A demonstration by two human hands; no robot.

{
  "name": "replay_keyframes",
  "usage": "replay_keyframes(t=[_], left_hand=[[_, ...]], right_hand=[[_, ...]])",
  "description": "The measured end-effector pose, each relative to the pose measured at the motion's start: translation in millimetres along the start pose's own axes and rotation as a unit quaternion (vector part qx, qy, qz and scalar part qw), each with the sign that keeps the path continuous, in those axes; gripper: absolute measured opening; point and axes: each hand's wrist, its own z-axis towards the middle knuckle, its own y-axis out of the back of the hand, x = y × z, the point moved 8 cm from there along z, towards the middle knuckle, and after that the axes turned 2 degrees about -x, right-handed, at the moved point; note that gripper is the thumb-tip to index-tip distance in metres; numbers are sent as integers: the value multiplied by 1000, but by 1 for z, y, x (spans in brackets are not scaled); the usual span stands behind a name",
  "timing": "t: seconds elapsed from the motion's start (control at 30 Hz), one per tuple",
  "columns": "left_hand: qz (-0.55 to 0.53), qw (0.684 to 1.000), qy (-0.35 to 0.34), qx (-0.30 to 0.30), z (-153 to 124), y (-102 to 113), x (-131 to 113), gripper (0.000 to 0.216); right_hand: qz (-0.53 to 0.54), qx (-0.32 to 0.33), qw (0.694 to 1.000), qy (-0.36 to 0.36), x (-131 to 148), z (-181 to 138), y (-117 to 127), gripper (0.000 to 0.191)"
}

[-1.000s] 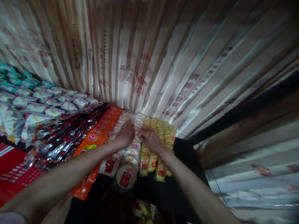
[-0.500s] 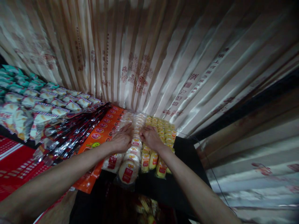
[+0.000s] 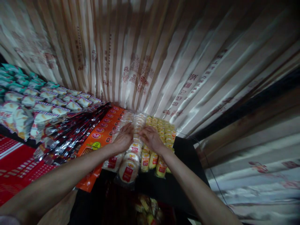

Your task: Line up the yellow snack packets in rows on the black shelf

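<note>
My left hand (image 3: 125, 137) rests on the left side of a row of round white wrapped cakes (image 3: 128, 171) in clear film with red labels. Its fingers are loosely bent and their tips touch the row. Across the same row lies my right hand (image 3: 150, 137), fingers slightly apart and pointing toward the left hand. Beneath its wrist stand rows of small yellow wrapped cakes (image 3: 153, 160). A second white row (image 3: 112, 162) is partly covered by my left hand. Both hands seem to hold nothing lifted.
Left of the rows lie orange packets (image 3: 100, 129), dark shiny packets (image 3: 79, 134), white bags (image 3: 44, 107) and green bags (image 3: 14, 75). A red basket (image 3: 14, 168) stands front left. Yellow packs (image 3: 150, 209) sit below the black table edge (image 3: 185, 159). A pleated printed curtain (image 3: 150, 47) hangs behind.
My right hand's fingers have loosened from a curled shape and spread a little. My left hand has shifted only slightly along the white row. The packs look almost unmoved.
</note>
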Motion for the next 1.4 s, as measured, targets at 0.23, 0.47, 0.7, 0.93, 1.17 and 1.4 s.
replay_keyframes(t=[0.23,0.47,0.7,0.93,1.17,1.4], left_hand=[[-3,999,11,-30,1,0,3,23],[22,997,-57,-39,-16,16,-15,20],[35,996,-68,52,-28,2,-14,22],[6,1000,-17,-4,-22,3,-9,23],[7,999,11,-35,-22,3,-4,25],[39,990,-124,-63,-66,25,-48,20]], right_hand=[[-26,25,999,-38,5,-11,-5,5],[-102,32,994,-34,19,-8,-4,13],[-102,37,993,-43,16,-8,-7,13],[-28,-16,999,-6,18,-15,-2,10],[8,3,1000,-12,18,-25,-11,4],[-9,14,1000,-21,24,-22,-11,8]])
